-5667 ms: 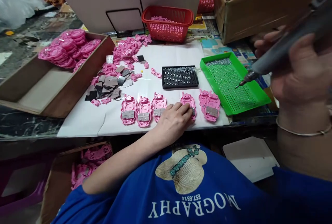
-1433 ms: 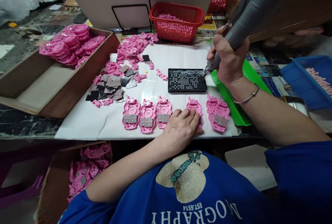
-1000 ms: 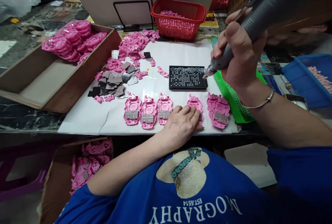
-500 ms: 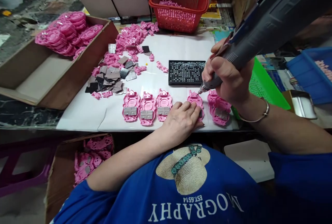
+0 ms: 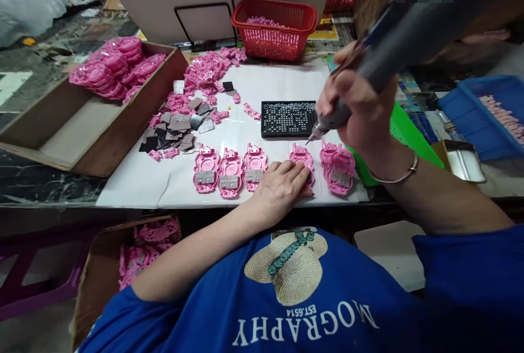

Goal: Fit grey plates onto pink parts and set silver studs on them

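Fingers of the left hand (image 5: 280, 186) lie close together over a pink plastic casing (image 5: 301, 155); whether they grip its edges cannot be told. The right hand (image 5: 360, 110) has its fingers wrapped around a grey electric screwdriver (image 5: 388, 61), its bit at the casing's top end, contact unclear. That casing rests on white sheeting (image 5: 286, 80), near the black screw tray (image 5: 286, 136), between three casings (image 5: 231, 163) leftward and an overlapping pair (image 5: 339, 161) rightward.
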### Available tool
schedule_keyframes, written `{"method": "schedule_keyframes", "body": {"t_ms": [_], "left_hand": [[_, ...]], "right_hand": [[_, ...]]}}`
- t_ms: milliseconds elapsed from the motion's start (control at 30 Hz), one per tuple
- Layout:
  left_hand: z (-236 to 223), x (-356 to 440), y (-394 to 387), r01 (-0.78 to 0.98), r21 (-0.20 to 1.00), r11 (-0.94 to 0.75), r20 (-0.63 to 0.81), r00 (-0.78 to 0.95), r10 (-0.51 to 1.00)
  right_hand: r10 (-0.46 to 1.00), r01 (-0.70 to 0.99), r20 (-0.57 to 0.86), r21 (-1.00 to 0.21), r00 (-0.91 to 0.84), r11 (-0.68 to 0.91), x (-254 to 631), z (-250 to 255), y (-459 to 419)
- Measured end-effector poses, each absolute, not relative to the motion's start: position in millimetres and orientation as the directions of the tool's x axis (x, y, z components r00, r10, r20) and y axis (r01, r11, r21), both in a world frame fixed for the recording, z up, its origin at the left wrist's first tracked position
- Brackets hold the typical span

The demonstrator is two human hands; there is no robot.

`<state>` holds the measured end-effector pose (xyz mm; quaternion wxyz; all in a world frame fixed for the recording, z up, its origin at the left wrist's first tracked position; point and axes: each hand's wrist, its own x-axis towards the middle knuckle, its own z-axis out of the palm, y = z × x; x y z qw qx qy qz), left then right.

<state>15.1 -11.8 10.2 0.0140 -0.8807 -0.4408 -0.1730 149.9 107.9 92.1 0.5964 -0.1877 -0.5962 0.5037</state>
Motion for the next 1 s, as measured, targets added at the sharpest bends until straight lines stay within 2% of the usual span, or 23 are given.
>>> {"method": "schedule_keyframes", "body": {"t_ms": [100,233,333,433,567,700,867,1000], "left_hand": [[15,22,-4,0.761,0.202,-0.617,0.353,0.531,0.771],[22,45,15,0.718,0.198,-0.667,0.411,0.557,0.722],[28,51,18,0.699,0.151,-0.699,0.446,0.583,0.680],[36,29,1,0.765,0.050,-0.642,0.475,0.547,0.689],[44,-22,-35,0.878,-0.074,-0.472,0.343,0.467,0.815],[43,-50,-48,0.891,-0.142,-0.432,0.165,0.451,0.877],[36,-35,-39,0.868,-0.123,-0.480,0.198,0.496,0.845],[30,-14,-32,0.845,-0.103,-0.524,0.208,0.534,0.820]], "right_hand": [[0.804,-0.365,0.593,-0.758,-0.040,0.540,158,117,107],[0.790,-0.287,0.612,-0.754,0.020,0.591,168,126,106],[0.807,-0.263,0.590,-0.773,0.034,0.577,170,118,106],[0.801,-0.289,0.599,-0.764,0.014,0.577,168,110,109],[0.786,-0.368,0.618,-0.735,-0.020,0.569,163,105,118],[0.765,-0.358,0.642,-0.727,-0.054,0.586,155,101,128],[0.815,-0.151,0.574,-0.815,-0.079,0.559,145,92,136],[0.810,-0.130,0.580,-0.813,-0.085,0.568,143,82,148]]}}
